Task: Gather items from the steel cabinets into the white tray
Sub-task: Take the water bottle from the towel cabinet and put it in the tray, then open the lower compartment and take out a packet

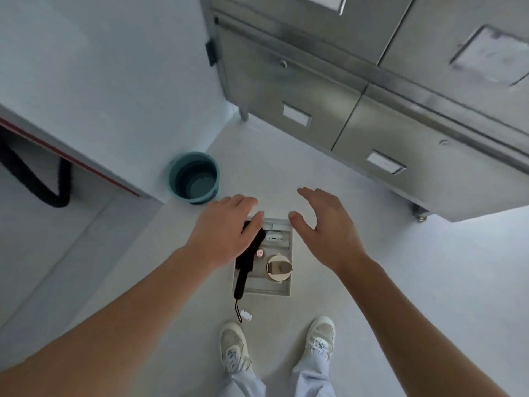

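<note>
The white tray (287, 285) lies on the floor in front of my feet. In it are a folded black umbrella (246, 267) whose handle and strap stick out over the near edge, a cream round lidded cup (278, 267), a small pink round item (260, 253) and a white boxy item (273, 235). My left hand (226, 227) hovers over the tray's far left corner, fingers straight, holding nothing. My right hand (326, 224) hovers above the tray's far right side, fingers spread, empty. The steel cabinets (357, 90) stand behind, all doors closed.
A teal bucket (194, 177) stands on the floor left of the cabinets, by the wall. A white counter with a black hose (34, 179) under it is at the left. A small white scrap (246, 314) lies near my left shoe. My two white shoes stand close to the tray.
</note>
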A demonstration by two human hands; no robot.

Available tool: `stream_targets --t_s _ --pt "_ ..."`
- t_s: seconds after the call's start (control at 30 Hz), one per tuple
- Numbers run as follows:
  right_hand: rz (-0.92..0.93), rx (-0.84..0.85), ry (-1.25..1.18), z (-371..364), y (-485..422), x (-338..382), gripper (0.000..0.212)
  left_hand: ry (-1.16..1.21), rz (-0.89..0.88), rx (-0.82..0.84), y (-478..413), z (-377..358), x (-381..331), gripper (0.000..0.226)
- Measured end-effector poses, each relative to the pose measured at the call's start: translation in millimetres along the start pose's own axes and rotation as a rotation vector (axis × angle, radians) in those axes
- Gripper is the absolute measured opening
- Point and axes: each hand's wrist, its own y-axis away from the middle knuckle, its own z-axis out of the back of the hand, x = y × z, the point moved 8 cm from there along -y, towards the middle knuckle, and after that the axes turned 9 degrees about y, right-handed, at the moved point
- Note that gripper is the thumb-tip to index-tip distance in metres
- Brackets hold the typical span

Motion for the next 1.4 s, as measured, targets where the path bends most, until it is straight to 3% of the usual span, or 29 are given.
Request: stream_targets --t_s 0.13,0.3,0.53,0.73,0.9,1.1,1.4 --pt "0.006 -0.137 -0.023 139.3 3.3 80.8 0.050 -0.071 -0.078 -0.131 6.3 147.4 -68.9 0.042" --pt "0.032 -0.283 -0.052 273.8 40.9 177.5 0.051 -0.091 -0.125 -0.297 59.1 303.6 -137.3 0.052" --pt "0.091 -0.322 -0.198 333.3 90.9 268.2 0.060 -0.018 -0.023 -0.483 161.6 393.3 -145.4 0.050" --pt "0.314 -0.242 -0.188 351.2 93.5 338.0 0.055 -0.113 0.099 -0.586 226.9 447.0 -131.6 0.054" --pt "0.557 -0.127 -0.190 345.8 103.7 399.9 0.057 -0.187 0.274 -0.741 294.2 474.9 -132.7 0.050" --pt "0.898 0.082 -0.154 310.6 160.5 464.8 0.056 -0.210 0.662 -0.894 403.0 449.2 -147.7 0.052" --pt "1.347 0.449 -0.123 242.0 372.2 531.3 0.065 -0.236 1.238 -1.176 659.9 360.0 -251.4 0.054"
